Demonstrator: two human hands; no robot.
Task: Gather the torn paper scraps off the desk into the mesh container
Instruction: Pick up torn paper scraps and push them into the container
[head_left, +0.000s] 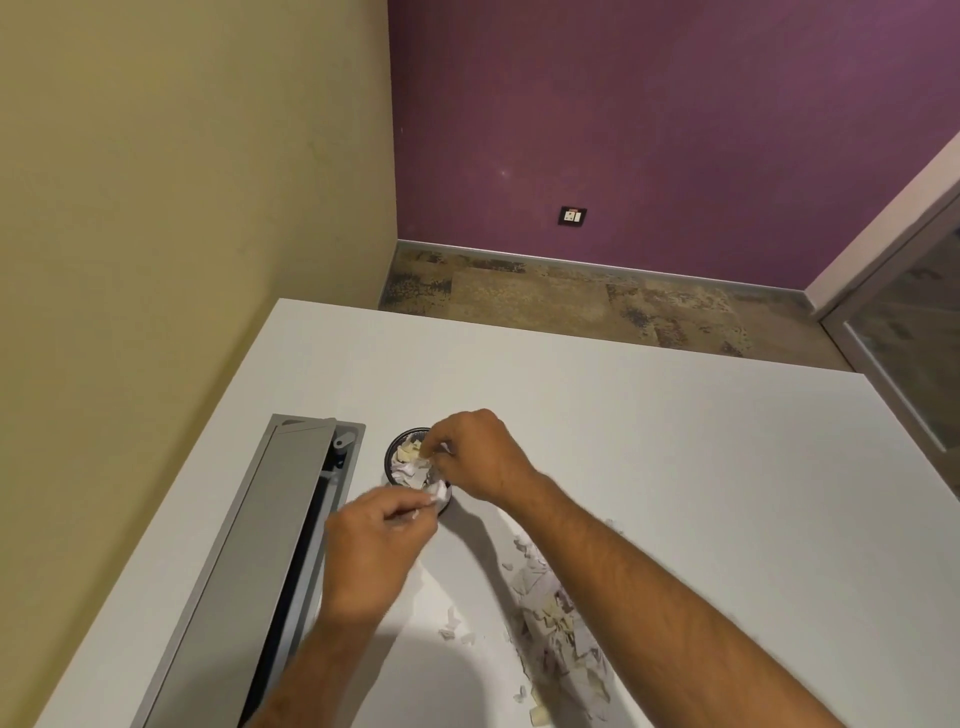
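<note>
Both hands pinch paper bits: the right hand (480, 454) over the round mesh cup (395, 452), the left hand (376, 540) beside it. More scraps (558, 618) lie on the white desk (675, 441).

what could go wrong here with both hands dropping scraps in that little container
The mesh container already looks heaped, so scraps pinched by the left hand and right hand may spill back onto the desk. Loose bits might also slide into the open cable tray beside it.

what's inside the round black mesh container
The round black mesh container holds white and cream torn paper scraps, heaped to its rim. The right hand covers its far side; the bottom is hidden.
</note>
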